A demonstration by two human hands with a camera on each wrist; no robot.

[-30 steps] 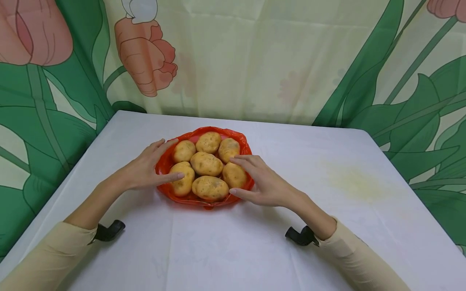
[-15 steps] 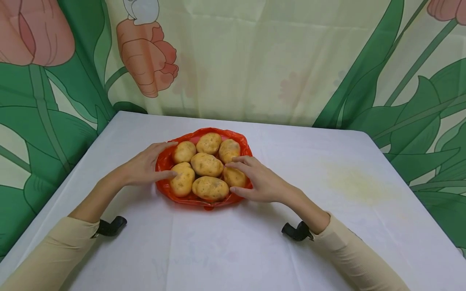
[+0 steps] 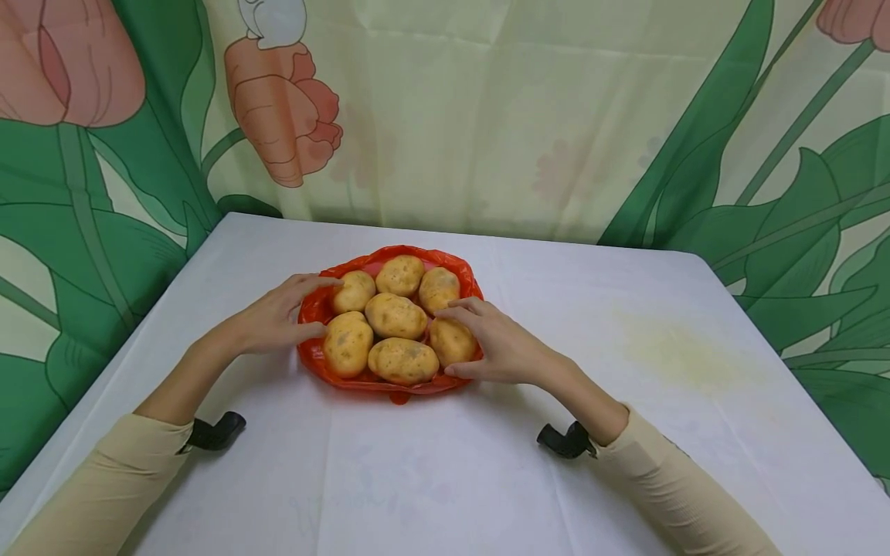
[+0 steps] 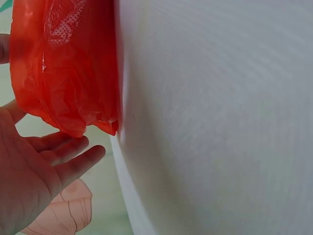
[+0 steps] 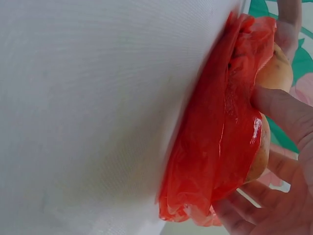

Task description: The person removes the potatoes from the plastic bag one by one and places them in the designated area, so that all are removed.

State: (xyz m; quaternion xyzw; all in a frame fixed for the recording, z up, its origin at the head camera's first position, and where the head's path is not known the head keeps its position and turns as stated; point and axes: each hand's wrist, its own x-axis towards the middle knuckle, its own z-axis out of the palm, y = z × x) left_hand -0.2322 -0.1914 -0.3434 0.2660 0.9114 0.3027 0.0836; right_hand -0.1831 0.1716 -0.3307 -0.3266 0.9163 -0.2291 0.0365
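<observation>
Nearest lay two beige sleeves (image 3: 104, 483), each with a black wrist camera. Past them, the right hand (image 3: 504, 345), thumb and fingers well apart, cupped the right side of the red plastic bag (image 4: 73, 73). The left hand (image 3: 274, 316), loosely spread, gripped nothing at the left rim. Between them, seven potatoes (image 3: 396, 316) sat in the bag on the white table (image 3: 389, 471). The step seemed to be arranging the load; the next move called for even, two-sided support. Behind hung a printed curtain (image 3: 445, 116)
</observation>
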